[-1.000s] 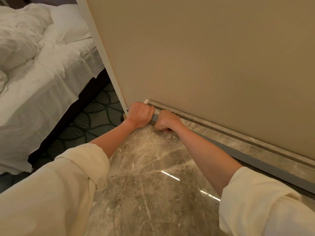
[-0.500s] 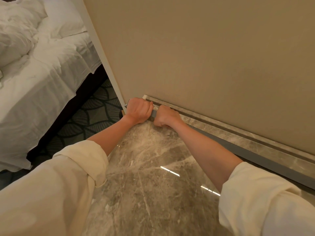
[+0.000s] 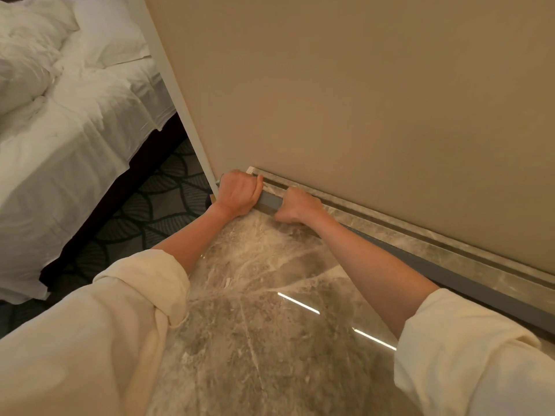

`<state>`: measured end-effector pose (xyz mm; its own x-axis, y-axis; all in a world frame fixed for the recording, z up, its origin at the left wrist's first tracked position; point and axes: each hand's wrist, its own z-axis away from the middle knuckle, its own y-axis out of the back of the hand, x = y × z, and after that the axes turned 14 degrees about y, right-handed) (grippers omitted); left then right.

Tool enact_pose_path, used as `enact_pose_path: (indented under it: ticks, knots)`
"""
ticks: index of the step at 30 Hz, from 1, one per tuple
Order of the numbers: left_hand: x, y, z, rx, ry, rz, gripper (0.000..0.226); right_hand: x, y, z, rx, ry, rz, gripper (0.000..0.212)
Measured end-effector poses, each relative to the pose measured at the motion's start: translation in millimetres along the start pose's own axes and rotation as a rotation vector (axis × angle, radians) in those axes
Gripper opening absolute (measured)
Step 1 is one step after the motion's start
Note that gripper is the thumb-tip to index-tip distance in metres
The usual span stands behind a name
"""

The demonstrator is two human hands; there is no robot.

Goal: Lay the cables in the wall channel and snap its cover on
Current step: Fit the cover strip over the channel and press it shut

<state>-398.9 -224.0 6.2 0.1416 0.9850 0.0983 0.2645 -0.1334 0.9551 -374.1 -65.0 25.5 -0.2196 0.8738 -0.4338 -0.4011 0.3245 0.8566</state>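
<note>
Here, one grey channel cover point(image 3: 268, 201), left hand point(image 3: 238, 193) and right hand point(image 3: 297, 205) both curled gripping it

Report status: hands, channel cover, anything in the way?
Left hand and right hand both fisted on the grey channel cover near the wall corner. No cables visible. Nothing blocking along the skirting.

A bedroom, likely in a hotel: a bed point(image 3: 75, 139) with rumpled white sheets and pillows point(image 3: 108, 37) fills the upper left of the frame, leaf-patterned carpet point(image 3: 156, 202) beneath it, polished marble floor point(image 3: 264, 325) and marble skirting point(image 3: 450, 244) along a beige wall point(image 3: 360, 100).
</note>
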Motion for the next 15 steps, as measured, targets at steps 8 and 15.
enact_pose_path:
  ticks: [8,15]
  knots:
    - [5.0,3.3,5.6,0.010,-0.069,-0.047,0.045,64.6,9.9,62.6,0.026,0.139,0.024,0.058]
    - [86.9,9.5,33.5,-0.166,-0.347,-0.088,0.045,108.6,13.6,124.4,0.139,0.161,-0.100,0.049]
